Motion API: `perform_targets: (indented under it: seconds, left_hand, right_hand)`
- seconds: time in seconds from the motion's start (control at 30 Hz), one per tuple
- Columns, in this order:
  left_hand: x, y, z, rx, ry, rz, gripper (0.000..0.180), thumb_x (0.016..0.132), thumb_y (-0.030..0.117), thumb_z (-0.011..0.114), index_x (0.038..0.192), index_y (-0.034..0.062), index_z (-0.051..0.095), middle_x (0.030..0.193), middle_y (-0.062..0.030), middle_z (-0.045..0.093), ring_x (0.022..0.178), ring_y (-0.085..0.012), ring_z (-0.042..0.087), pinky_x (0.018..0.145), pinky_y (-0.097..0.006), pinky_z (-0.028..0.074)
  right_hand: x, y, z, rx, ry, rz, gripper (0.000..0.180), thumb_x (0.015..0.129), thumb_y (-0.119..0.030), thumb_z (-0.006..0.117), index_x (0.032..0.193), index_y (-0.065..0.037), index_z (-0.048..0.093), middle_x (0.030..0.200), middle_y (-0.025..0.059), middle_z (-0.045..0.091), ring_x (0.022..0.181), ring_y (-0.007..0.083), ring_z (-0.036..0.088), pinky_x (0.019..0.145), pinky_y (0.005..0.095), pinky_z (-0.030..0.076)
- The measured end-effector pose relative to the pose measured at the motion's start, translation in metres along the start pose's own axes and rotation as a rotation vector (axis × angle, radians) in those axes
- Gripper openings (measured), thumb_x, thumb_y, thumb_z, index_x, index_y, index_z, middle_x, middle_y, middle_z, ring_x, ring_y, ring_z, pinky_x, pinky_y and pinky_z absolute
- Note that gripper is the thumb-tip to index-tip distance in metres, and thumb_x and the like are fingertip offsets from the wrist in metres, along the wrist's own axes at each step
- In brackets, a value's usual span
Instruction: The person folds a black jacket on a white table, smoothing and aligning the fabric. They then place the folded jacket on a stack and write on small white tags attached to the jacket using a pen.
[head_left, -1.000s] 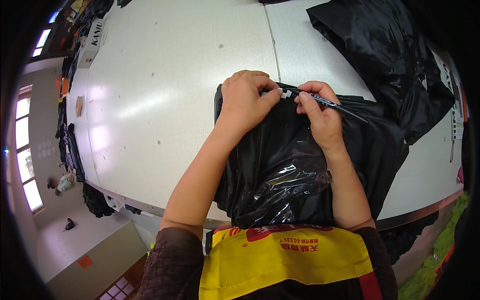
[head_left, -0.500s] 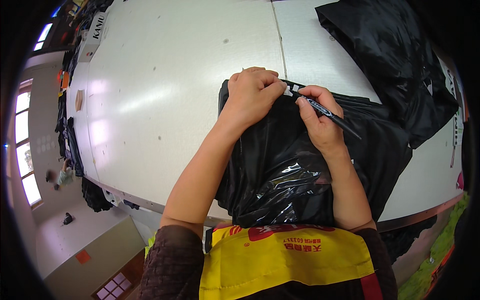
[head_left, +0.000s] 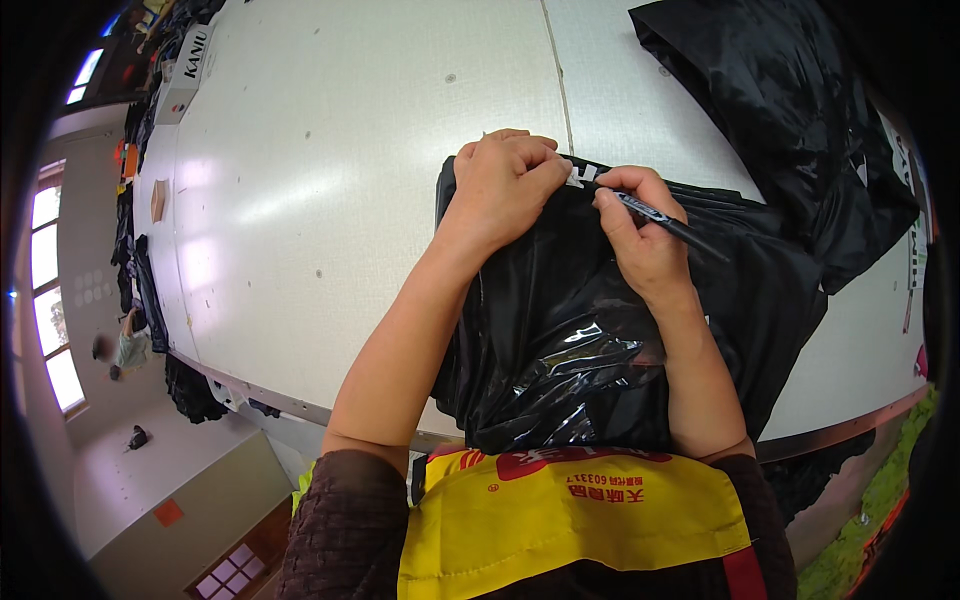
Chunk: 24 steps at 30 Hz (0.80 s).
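A stack of folded black shiny garments [head_left: 545, 290] lies on the table in front of me. My left hand [head_left: 503, 190] rests on its far edge, thumb and fingers closed on a small white label [head_left: 577, 178]. Between the fingers and thumb of my right hand [head_left: 648, 250] is a black marker pen [head_left: 698, 242]. The pen slants with its tip toward the label and its back end low to the right. Whether the tip touches the label I cannot tell.
More black garments [head_left: 770, 110] lie heaped at the far right. A pale table [head_left: 330, 200] spreads to the left, with a white box [head_left: 188, 75] at its far left edge. Dark clothes [head_left: 150, 290] hang beyond that edge. Another person [head_left: 130, 345] is far off at left.
The marker pen's back end has shifted slightly up and to the right in my right hand. More of the white label shows. My left hand stays nearly in place.
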<state>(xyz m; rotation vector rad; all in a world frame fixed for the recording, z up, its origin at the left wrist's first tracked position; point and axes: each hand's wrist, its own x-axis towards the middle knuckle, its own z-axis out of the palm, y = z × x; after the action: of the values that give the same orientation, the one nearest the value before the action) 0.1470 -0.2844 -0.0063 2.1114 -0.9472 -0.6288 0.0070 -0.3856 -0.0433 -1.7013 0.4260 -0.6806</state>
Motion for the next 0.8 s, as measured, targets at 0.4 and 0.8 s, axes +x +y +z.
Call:
perform_targets:
  seconds: [0.4, 0.8]
  left_hand:
    - [-0.083, 0.078, 0.062, 0.439, -0.168, 0.458, 0.015, 0.071, 0.008, 0.059, 0.086, 0.0043, 0.059, 0.089, -0.0093, 0.062, 0.075, -0.0241, 0.061, 0.060, -0.030, 0.052]
    - [-0.029, 0.031, 0.015, 0.568, 0.237, 0.377, 0.016, 0.070, 0.019, 0.071, 0.080, 0.0074, 0.066, 0.077, -0.0086, 0.061, 0.079, -0.0269, 0.056, 0.070, -0.039, 0.043]
  right_hand:
    - [0.015, -0.012, -0.040, 0.939, 0.143, 0.207, 0.016, 0.092, -0.010, 0.052, 0.104, 0.000, 0.053, 0.081, 0.0083, 0.058, 0.064, 0.0086, 0.049, 0.053, 0.0240, 0.043]
    - [0.005, 0.003, -0.012, 0.630, 0.088, 0.359, 0.014, 0.089, -0.011, 0.057, 0.097, 0.000, 0.056, 0.078, 0.0059, 0.059, 0.063, 0.0065, 0.051, 0.059, 0.0210, 0.045]
